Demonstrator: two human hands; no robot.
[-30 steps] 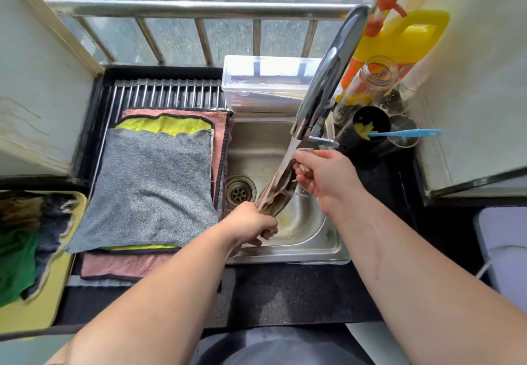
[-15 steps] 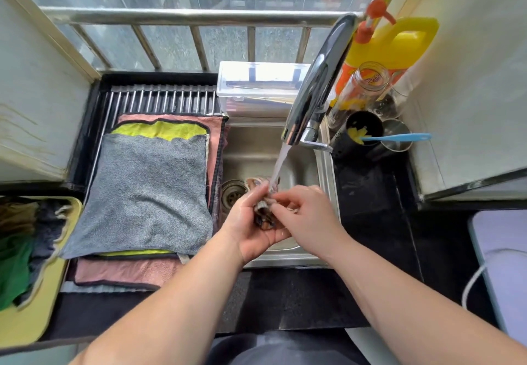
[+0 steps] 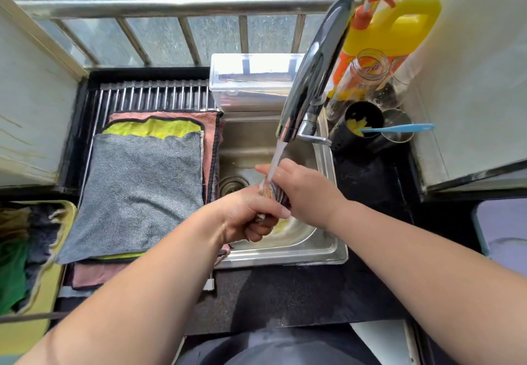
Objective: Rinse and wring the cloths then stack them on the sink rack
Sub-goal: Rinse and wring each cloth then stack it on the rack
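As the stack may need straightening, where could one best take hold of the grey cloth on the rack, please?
The grey cloth lies flat on top, so pinch its near left corner from the front left; that corner juts past the cloths beneath, probably easiest to lift.

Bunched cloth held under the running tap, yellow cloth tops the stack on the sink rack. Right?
No. Head view: a grey towelling cloth tops the stack on the metal-bar sink rack; the yellow-green cloth lies beneath it. Rest holds.
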